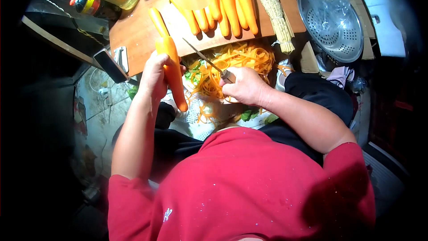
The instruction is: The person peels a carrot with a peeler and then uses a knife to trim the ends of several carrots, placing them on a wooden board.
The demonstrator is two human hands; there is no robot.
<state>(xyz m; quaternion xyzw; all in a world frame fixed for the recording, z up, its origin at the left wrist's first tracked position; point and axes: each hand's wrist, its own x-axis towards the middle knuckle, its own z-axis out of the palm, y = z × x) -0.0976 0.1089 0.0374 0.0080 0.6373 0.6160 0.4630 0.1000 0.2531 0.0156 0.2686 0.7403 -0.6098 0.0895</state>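
Peeling a carrot over a heap of peels, centre frame.

I'm seeing the left hand (154,78) gripping a carrot (173,71) just left of centre, fingers wrapped round its middle, forearm running down toward lower left. The right hand (243,85) is clenching a knife (206,60), blade pointing up-left toward the carrot, elbow bent out to the right. Peels (236,60) are lying beneath; peeled carrots (227,4) are resting on the board (133,31) at top.

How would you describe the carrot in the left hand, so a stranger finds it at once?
Start at the wooden board with its row of peeled carrots. Below its near edge, the left hand grips one carrot. Only this one is held, pointing down, apart from the row.
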